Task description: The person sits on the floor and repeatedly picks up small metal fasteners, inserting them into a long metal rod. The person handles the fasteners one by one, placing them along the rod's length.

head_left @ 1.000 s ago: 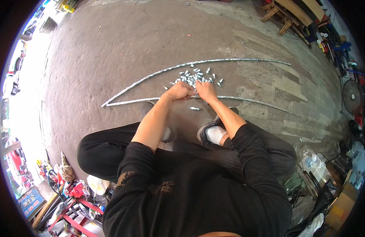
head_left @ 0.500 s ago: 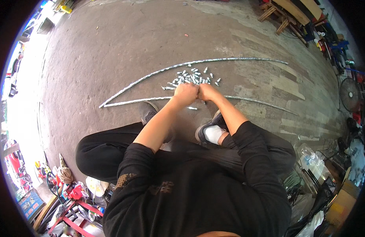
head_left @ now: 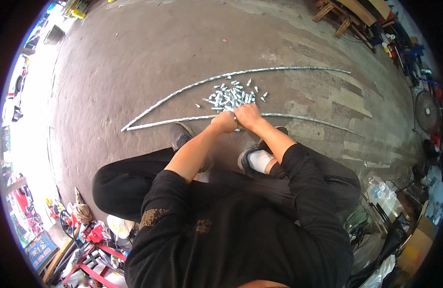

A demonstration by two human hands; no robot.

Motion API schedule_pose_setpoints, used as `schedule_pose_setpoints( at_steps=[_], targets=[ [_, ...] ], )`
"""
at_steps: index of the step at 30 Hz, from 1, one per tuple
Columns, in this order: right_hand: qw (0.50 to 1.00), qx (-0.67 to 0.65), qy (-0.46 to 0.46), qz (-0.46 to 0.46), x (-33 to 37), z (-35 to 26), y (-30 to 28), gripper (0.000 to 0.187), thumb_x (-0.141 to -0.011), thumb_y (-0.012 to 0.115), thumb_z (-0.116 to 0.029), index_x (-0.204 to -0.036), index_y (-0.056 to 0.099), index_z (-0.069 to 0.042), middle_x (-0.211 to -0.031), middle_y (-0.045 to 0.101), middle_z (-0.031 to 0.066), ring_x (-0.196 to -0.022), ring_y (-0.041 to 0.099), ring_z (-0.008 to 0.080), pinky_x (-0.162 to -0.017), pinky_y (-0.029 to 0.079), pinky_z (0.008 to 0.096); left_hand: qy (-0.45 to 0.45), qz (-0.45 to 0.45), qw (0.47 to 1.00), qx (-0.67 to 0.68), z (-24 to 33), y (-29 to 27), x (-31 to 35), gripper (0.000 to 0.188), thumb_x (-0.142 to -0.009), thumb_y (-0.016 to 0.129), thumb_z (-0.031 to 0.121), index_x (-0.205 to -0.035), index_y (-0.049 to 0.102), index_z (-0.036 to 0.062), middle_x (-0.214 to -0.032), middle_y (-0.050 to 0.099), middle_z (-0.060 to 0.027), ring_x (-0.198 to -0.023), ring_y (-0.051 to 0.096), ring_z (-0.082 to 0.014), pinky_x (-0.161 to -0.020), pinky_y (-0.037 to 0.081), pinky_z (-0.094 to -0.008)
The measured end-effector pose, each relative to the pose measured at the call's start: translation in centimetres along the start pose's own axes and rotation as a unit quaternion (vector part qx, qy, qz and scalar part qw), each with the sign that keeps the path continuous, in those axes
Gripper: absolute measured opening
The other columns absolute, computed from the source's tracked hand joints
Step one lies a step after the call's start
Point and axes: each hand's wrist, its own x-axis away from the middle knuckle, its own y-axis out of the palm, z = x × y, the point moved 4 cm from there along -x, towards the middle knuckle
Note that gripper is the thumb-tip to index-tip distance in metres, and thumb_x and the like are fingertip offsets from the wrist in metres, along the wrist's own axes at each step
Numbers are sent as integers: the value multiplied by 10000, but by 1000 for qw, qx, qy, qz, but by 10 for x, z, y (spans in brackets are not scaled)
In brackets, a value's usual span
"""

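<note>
Both my hands meet just this side of a pile of small silvery metal fittings [head_left: 226, 97] on the concrete floor. My left hand [head_left: 224, 122] is closed, fingers curled inward, over the near silvery line. Pressed up against it, slightly farther off and to the right, is my right hand [head_left: 248, 115], closed too. Whatever they pinch between them is hidden by the fingers. Beyond the pile, a long segmented silvery line [head_left: 192, 85] curves across the floor. A second, straighter one [head_left: 159, 124] passes beneath my hands, and the two nearly meet at the left.
A few loose fittings [head_left: 264, 96] lie around the pile. My crossed legs and shoes [head_left: 180, 133] are close below my hands. A standing fan [head_left: 426, 111] and clutter line the right side. A wooden bench [head_left: 343, 19] stands far right; red-framed items [head_left: 94, 261] crowd the lower left.
My left hand has drawn back toward me and turned, while my right has shifted slightly left over it. More of the fitting pile shows now.
</note>
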Motion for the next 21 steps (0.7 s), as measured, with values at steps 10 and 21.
schedule_pose_setpoints(
  at_steps=[10,21],
  targets=[
    [724,-592,271,-226,3,41,-23,559,-909,521,-578,-948,589,-25,-771,627,68,-588,592,125,-472,426,236,59,105,991,-66,-5,-44,10,272,-801,567,240,-983,662,61,-964,686,-191,-928,663,-353,-826,519,-445],
    [750,-638,173,-17,-9,41,-26,178,-855,657,-99,-1001,597,-15,-788,595,26,-672,552,94,-586,445,236,96,-45,953,286,-44,-64,-12,217,-780,733,121,-900,658,-43,-756,654,-63,-646,598,-116,-590,490,-270]
  ],
)
